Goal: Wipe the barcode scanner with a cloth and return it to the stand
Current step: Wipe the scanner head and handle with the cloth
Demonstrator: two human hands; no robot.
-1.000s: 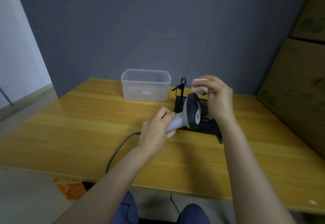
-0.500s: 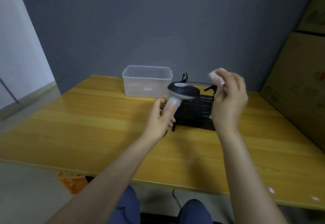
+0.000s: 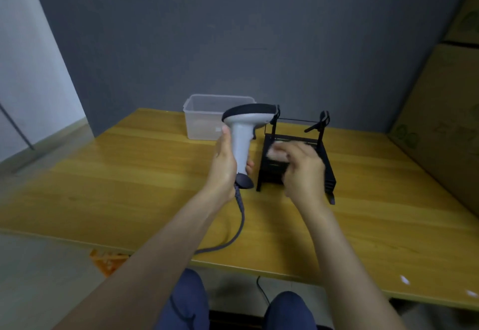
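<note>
Yellow wood table point(image 3: 134, 174) is carrying a clear tub point(image 3: 204, 117) at its far edge and a black stand point(image 3: 324, 158) just right of it. The left hand point(image 3: 225, 166) is gripping the scanner point(image 3: 243, 135) upright by its grey handle, head above the fingers, cable point(image 3: 239, 226) trailing to the near edge. The right hand point(image 3: 303, 171), blurred, is pinching a pale cloth point(image 3: 277, 152) over the stand, beside the scanner.

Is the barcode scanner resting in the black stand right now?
No, the left hand holds the barcode scanner upright above the table, beside the black stand.
</note>
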